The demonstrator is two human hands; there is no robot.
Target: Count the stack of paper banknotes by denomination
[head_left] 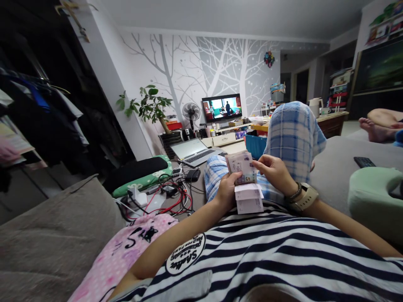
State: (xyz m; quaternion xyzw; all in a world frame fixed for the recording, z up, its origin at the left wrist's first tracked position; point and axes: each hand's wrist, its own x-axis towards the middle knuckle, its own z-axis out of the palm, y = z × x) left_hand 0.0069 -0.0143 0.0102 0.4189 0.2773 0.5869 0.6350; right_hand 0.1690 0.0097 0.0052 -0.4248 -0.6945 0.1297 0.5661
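My left hand (227, 188) grips a stack of banknotes (242, 167) from its left side, the thumb pressed on top; a "5" shows on the face. At the stack's upper right edge, my right hand (273, 171) pinches a corner of the notes between thumb and fingers. White paper slips (249, 200) hang below the stack, against the striped shirt (270, 243). A watch (304, 198) and a dark bracelet sit on my right wrist. Behind the notes are my legs in blue plaid trousers (291, 138), one knee raised.
Left of my legs lie an open laptop (200, 157), tangled cables (176, 195) and a pink blanket (135, 247). To the right are a green neck pillow (371, 193), a remote (364, 162) and another person's bare foot (376, 130). A television (222, 107) stands at the far wall.
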